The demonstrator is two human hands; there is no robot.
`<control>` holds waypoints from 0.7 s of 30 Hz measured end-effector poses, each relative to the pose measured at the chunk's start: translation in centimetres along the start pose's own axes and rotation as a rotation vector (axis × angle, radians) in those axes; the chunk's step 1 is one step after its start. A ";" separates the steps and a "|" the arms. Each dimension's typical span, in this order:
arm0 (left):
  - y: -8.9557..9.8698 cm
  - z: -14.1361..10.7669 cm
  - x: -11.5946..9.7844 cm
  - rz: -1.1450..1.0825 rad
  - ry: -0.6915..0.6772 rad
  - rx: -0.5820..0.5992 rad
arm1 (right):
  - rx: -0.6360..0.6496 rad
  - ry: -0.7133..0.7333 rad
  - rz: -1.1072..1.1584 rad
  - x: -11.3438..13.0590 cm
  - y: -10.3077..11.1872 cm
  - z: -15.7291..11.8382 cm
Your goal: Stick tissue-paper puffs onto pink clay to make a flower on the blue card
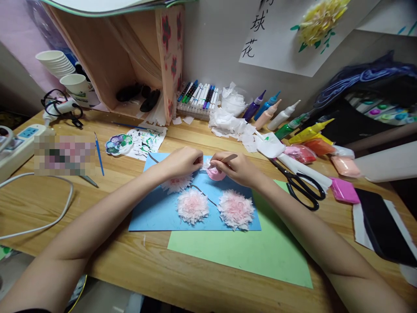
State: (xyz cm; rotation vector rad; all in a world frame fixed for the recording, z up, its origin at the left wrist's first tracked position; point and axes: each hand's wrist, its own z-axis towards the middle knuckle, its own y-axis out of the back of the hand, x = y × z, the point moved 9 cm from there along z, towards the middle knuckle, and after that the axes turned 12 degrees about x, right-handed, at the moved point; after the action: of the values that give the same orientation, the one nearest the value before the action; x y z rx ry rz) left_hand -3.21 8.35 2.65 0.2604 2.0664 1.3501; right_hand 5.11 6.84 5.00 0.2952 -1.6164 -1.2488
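My left hand (187, 161) is closed in a pinch at the upper middle of a blue sheet (153, 215), its fingertips on a small piece of white tissue paper (205, 165). Close beside it, my right hand (235, 167) grips a thin brown stick (232, 157), whose tip is hidden by the fingers. Just under the right fingers lies a round pink patch (215, 174), partly covered. Two fluffy pink-and-white paper flowers (193, 206) are at the sheet's front edge, and another paper flower (177, 184) is partly under my left wrist. Dark painted stems run between them.
A green sheet (241, 256) lies under the blue one. To the right are black-handled scissors (301, 187), clay packets (345, 190) and a black phone (384, 226). Paint bottles (273, 115), crumpled tissue (230, 121) and markers (200, 96) stand behind. A paintbrush (99, 154) lies left.
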 end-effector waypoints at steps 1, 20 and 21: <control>0.0 0.0 0.1 -0.004 0.002 0.001 | -0.015 -0.019 0.025 -0.1 0.0 0.0; -0.5 0.5 0.9 -0.003 0.003 0.037 | -0.241 -0.028 0.198 -1.0 0.4 -0.6; -0.5 0.5 0.9 -0.003 0.003 0.035 | -0.249 -0.005 0.167 -0.6 0.5 -0.6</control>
State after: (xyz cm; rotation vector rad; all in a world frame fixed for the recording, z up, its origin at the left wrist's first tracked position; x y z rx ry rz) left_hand -3.54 8.94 1.77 0.2707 2.0938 1.3143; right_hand 6.05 7.15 5.00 0.0017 -1.4395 -1.3049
